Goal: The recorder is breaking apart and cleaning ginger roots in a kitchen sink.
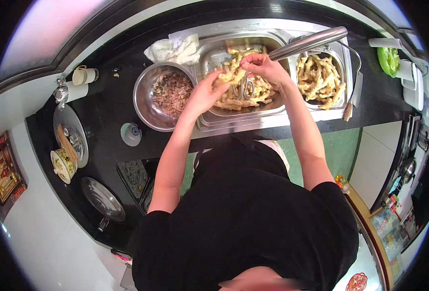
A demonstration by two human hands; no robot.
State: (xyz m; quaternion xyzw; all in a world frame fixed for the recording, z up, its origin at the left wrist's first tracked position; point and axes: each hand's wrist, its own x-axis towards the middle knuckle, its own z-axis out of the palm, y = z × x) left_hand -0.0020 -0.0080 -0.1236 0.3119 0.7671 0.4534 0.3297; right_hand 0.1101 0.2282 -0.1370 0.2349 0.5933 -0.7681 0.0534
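Observation:
Over the larger steel sink basin (214, 58), my left hand (210, 91) is closed around a chicken foot (232, 75). At the other end of that foot is my right hand (263, 69), its thumb and fingertips pinched together; whether they grip the foot or a small piece is unclear. Beneath both hands, a heap of chicken feet (236, 103) fills much of the basin. Scissors (249, 90) lie on the heap, handles up, blades hidden. More chicken feet (318, 78) are piled in the smaller basin at the right.
Left of the sink stands a steel bowl (141, 98) of brownish-pink scraps, with a white cloth (174, 51) behind it. The steel faucet (309, 43) reaches over the sink near my right hand. A small bowl (131, 134) and a knife (357, 89) rest on the black counter.

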